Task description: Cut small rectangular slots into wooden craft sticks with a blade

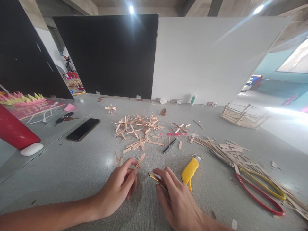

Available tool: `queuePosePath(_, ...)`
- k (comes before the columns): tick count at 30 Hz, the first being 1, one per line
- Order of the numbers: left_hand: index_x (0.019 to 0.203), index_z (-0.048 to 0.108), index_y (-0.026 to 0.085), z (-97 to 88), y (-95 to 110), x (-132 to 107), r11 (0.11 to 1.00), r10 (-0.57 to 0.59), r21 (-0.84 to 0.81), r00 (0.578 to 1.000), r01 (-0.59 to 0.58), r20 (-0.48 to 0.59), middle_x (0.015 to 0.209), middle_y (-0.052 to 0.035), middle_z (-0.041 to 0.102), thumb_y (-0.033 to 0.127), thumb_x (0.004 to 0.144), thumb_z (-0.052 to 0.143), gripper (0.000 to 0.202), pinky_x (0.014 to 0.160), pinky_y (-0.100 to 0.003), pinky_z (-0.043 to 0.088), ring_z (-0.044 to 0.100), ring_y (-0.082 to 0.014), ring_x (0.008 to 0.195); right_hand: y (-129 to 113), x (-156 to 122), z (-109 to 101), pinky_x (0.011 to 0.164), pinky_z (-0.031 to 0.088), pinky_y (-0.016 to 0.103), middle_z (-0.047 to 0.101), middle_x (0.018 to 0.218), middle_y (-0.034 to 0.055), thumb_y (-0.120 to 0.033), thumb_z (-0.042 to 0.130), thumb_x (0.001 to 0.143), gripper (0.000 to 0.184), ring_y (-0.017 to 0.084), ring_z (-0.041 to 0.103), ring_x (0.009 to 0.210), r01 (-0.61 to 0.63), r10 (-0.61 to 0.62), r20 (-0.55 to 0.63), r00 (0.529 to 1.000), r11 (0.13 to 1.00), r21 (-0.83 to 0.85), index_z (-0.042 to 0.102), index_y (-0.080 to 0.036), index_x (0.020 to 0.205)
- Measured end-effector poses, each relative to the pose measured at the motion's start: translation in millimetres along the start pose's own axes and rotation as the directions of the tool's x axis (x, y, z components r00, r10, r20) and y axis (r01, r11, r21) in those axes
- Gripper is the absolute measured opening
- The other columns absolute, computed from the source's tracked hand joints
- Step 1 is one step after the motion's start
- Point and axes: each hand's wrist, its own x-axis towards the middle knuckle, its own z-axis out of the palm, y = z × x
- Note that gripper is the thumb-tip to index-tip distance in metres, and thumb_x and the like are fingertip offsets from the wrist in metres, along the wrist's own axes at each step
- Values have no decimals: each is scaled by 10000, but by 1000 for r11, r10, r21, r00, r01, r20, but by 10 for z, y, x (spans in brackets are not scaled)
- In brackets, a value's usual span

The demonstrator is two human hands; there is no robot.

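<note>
My left hand (125,180) pinches a short piece of craft stick (140,161) with a small slot-like mark in it, its rounded end pointing up and away. Close by on the right, my right hand (172,191) grips a slim, pointed blade (155,177), its tip aimed at the left hand. The stick and the blade are apart. A yellow-handled tool (190,170) with a grey tip lies just right of my right hand. Beyond the hands is a pile of crossed craft sticks (137,126), and a black pen (170,145) rests near it.
Scissors (260,192) with red and yellow handles lie at right, by a heap of thin wood strips (231,150). A wooden stick frame (244,116) stands farther back. A phone (83,129), keys (64,118) and a red bottle (18,128) are at left. Panels (216,57) close off the back.
</note>
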Motion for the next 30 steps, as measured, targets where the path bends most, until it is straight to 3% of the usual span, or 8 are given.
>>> queuePosePath(8,1168,420,242,-11,43,2,1000,-17,2,1000,17,16,644,79,521,530,1061,380,309,503,-241,407,480,-125,506,51,-7,35,603,567,263,587,941,46,-220,304,1080,294,144,655,674,-2,2,32,1000,1000,4,546,-221,1248)
queuePosePath(30,1001,540,208,9,30,17,999,2,34,1000,-2,7,587,65,496,482,1047,400,311,493,-227,389,465,-128,496,100,3,87,618,577,266,648,941,44,-168,349,1058,280,162,699,696,21,-18,53,998,999,-48,538,-206,1261)
